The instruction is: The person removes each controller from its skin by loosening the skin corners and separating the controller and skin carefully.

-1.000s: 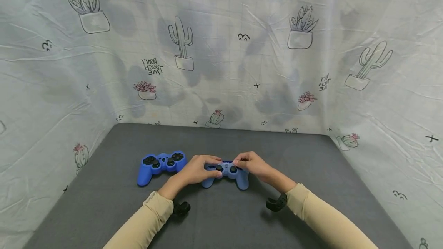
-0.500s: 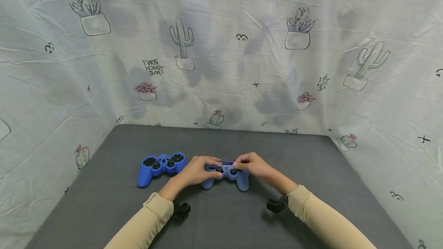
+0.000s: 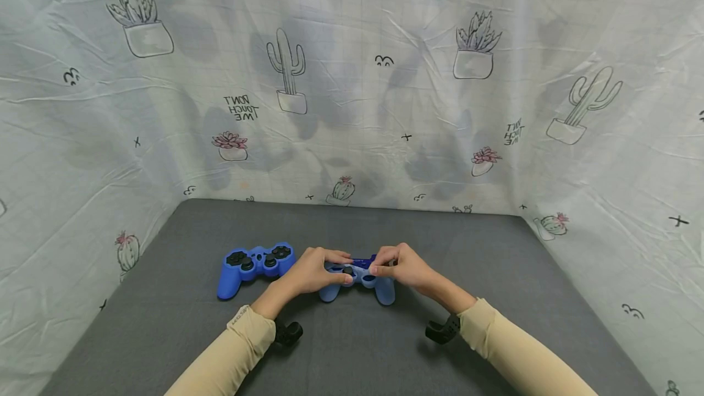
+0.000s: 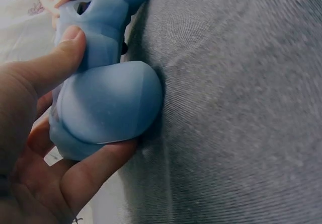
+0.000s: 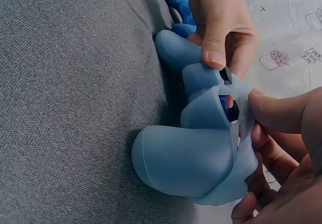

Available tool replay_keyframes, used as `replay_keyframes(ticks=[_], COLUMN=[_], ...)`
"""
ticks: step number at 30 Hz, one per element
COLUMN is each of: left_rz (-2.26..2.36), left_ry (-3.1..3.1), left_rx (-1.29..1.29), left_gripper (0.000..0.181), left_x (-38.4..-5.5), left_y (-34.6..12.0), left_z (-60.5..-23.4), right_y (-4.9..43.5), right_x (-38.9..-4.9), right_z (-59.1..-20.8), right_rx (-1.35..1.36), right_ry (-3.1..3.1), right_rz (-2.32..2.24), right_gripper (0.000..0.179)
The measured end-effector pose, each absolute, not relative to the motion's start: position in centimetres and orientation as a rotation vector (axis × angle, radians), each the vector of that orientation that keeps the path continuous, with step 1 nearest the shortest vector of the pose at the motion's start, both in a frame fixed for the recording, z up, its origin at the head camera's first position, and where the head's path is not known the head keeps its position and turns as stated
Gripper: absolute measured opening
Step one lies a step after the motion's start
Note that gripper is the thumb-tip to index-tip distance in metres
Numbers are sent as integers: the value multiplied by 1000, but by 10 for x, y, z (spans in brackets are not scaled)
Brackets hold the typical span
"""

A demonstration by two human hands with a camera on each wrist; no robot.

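A translucent light-blue silicone sleeve [image 3: 385, 291] covers most of a dark-blue game controller [image 3: 363, 263] at mid-table. My left hand [image 3: 315, 272] grips its left side, thumb on the front near the stick; in the left wrist view the fingers [image 4: 95, 176] wrap behind the left handle. With thumb and fingertips, my right hand [image 3: 408, 266] pinches the sleeve's upper right edge. The right wrist view shows that edge lifted from the controller, dark parts visible through the sleeve's hole. Dark-blue casing with white lettering lies bare along the top. The controller's right end is mostly hidden.
A brighter blue controller [image 3: 257, 261] with black sticks and buttons lies just left of my left hand. Under everything is a dark grey table [image 3: 352, 347]. A pale curtain [image 3: 352, 109] printed with cacti hangs round its back and sides.
My right fingers have pulled the sleeve's upper right part back. More dark-blue casing shows along the top, and the right stick no longer stands through its hole. My left hand keeps its place.
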State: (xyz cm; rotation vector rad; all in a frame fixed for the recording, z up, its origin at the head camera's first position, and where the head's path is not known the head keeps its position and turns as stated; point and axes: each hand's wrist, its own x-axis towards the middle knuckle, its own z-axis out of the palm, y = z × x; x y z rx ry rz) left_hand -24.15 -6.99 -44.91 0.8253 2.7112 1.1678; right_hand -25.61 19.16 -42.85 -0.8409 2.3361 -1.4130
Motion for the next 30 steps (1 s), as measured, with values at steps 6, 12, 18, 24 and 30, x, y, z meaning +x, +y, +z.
replay_keyframes(ticks=[6, 12, 18, 24, 30], left_rz=[1157, 1179, 1172, 1197, 1201], left_ry=[2714, 2697, 2696, 2685, 2682], left_rx=[809, 793, 760, 776, 761], left_gripper=[46, 46, 47, 46, 45], left_x=[-243, -243, -244, -242, -240], left_y=[-69, -69, -69, -70, -70], left_z=[-446, -445, -447, -445, -444], right_y=[191, 192, 190, 185, 181], right_x=[-254, -254, -252, -244, -240], right_z=[-428, -430, -431, -425, -423], right_rx=[-959, -1018, -1031, -1091, -920], right_ry=[2266, 2279, 2402, 2661, 2810], right_rz=[-1417, -1410, -1329, -1130, -1114], right_gripper=[11, 9, 4, 4, 8])
